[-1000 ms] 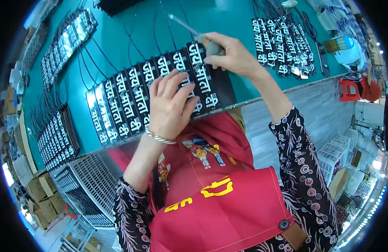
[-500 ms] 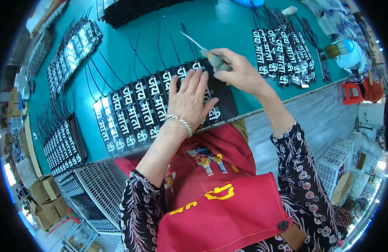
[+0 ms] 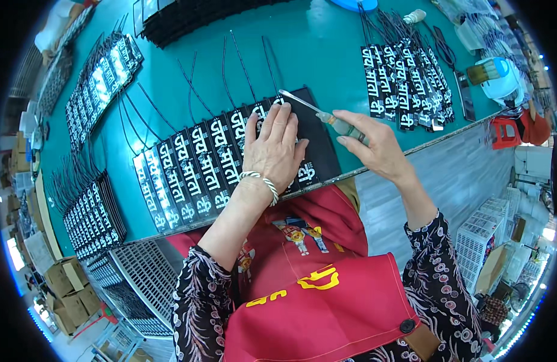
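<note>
A row of black strips with white lettering (image 3: 181, 166) lies side by side along the near edge of the table. Thin black wires (image 3: 225, 66) run out from their far ends. My left hand (image 3: 270, 143) rests flat over the strips toward the right end, fingers extended and partly covering them. Gripped in my right hand (image 3: 380, 148) is a screwdriver (image 3: 345, 128) with a greenish translucent handle. Its metal shaft points up and left, and the tip is at the far end of a strip, just beyond my left fingertips. Whether it touches cannot be told. A plain black board (image 3: 319, 142) extends right of the strips.
The green table (image 3: 170, 84) holds more bundles of lettered strips (image 3: 405, 84) at right and a stack (image 3: 94, 217) at lower left. A black stack (image 3: 200, 18) stands at the back. Scissors (image 3: 444, 47) lie far right. White plastic crates (image 3: 143, 280) stand below the table.
My right hand has moved down and right, and the screwdriver now lies lower, tip near the strip end. The row of strips has shifted slightly left; my left hand stays flat.
</note>
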Action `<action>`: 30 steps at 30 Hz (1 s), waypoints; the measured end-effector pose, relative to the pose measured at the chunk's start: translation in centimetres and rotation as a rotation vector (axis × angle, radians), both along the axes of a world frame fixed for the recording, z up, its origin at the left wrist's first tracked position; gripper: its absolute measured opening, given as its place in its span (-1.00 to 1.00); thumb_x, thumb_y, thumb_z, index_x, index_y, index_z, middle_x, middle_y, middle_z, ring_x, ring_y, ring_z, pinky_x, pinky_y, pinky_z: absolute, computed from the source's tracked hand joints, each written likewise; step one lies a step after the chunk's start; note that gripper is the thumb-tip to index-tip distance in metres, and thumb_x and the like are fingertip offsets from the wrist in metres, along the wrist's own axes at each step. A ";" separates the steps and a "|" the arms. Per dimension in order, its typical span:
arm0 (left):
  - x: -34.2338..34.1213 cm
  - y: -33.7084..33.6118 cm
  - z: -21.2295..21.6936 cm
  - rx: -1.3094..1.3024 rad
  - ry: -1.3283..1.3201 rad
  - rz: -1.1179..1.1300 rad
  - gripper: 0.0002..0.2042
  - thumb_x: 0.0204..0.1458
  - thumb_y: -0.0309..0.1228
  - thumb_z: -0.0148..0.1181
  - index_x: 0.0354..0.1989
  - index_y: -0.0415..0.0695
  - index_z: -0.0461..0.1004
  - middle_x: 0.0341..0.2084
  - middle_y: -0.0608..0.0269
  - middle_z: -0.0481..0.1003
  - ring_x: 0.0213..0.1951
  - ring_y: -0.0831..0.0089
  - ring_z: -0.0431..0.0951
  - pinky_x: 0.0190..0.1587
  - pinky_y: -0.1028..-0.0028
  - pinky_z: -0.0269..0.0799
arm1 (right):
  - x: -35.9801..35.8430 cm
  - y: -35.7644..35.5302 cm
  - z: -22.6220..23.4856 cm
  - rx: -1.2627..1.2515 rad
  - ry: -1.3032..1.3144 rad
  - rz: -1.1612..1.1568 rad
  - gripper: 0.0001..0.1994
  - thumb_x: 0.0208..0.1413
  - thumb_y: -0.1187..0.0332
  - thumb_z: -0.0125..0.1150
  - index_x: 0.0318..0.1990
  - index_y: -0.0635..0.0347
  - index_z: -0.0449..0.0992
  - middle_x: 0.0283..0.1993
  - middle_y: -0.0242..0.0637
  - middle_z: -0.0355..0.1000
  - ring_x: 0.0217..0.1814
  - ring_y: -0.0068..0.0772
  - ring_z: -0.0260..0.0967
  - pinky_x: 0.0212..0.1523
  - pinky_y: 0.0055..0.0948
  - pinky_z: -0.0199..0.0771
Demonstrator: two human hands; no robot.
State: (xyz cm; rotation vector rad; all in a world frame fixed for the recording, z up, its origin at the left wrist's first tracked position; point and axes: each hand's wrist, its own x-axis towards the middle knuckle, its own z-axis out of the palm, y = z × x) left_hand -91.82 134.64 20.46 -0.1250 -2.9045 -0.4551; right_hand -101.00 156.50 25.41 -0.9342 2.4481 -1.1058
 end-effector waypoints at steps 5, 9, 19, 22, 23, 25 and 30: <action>-0.8 -0.2 0.5 0.056 -0.002 0.023 -0.48 0.13 -0.18 0.20 0.21 -0.19 0.35 0.25 0.11 0.35 0.34 0.21 0.26 0.35 -0.01 0.07 | -1.0 -0.5 0.9 0.073 0.058 0.026 -0.55 0.10 0.49 0.29 0.18 0.16 0.49 0.02 -0.11 0.54 -0.04 -0.19 0.55 -0.07 -0.36 0.53; -1.5 -0.6 0.6 0.068 0.031 0.040 -0.41 0.12 -0.20 0.23 0.29 -0.16 0.27 0.17 0.11 0.42 0.28 0.22 0.34 0.31 0.00 0.12 | -1.5 -1.4 0.7 0.108 0.113 0.080 -0.60 0.10 0.50 0.29 0.13 0.17 0.53 0.01 -0.10 0.54 -0.09 -0.17 0.56 -0.16 -0.36 0.56; -1.4 -2.5 -0.1 0.030 0.078 0.066 -0.39 0.12 -0.16 0.24 0.34 -0.08 0.26 0.12 0.18 0.43 0.23 0.29 0.38 0.27 0.08 0.16 | -1.5 -4.8 2.7 0.199 0.184 0.139 -0.67 0.12 0.49 0.26 0.07 0.20 0.54 -0.06 -0.12 0.55 -0.18 -0.11 0.55 -0.21 -0.34 0.56; -0.7 -3.5 -0.2 0.045 0.073 0.065 -0.38 0.12 -0.17 0.24 0.34 -0.08 0.26 0.13 0.19 0.43 0.23 0.30 0.38 0.27 0.07 0.16 | -1.0 -6.2 3.5 0.245 0.185 0.164 -0.69 0.13 0.48 0.24 0.05 0.21 0.54 -0.15 -0.11 0.54 -0.24 -0.09 0.53 -0.25 -0.30 0.53; -0.6 -3.8 -0.2 0.050 0.075 0.067 -0.38 0.12 -0.17 0.25 0.34 -0.09 0.26 0.12 0.19 0.43 0.23 0.30 0.38 0.27 0.07 0.16 | -1.1 -6.6 3.7 0.250 0.187 0.167 -0.69 0.13 0.48 0.24 0.05 0.21 0.54 -0.15 -0.11 0.54 -0.24 -0.09 0.53 -0.25 -0.30 0.53; -0.5 -4.3 -0.3 0.072 0.092 0.068 -0.37 0.10 -0.20 0.27 0.34 -0.09 0.25 0.09 0.20 0.45 0.20 0.29 0.41 0.25 0.06 0.18 | -1.3 -7.6 4.5 0.284 0.199 0.198 -0.70 0.14 0.46 0.22 0.04 0.21 0.55 -0.22 -0.10 0.51 -0.27 -0.05 0.51 -0.26 -0.24 0.50; -0.7 -6.2 -0.7 0.125 0.113 0.069 -0.34 0.08 -0.23 0.30 0.35 -0.12 0.23 0.05 0.19 0.47 0.15 0.28 0.44 0.20 0.05 0.22 | -2.9 -11.1 6.5 0.375 0.256 0.288 -0.73 0.16 0.42 0.20 0.01 0.21 0.56 -0.22 -0.07 0.53 -0.21 0.01 0.51 -0.20 -0.18 0.51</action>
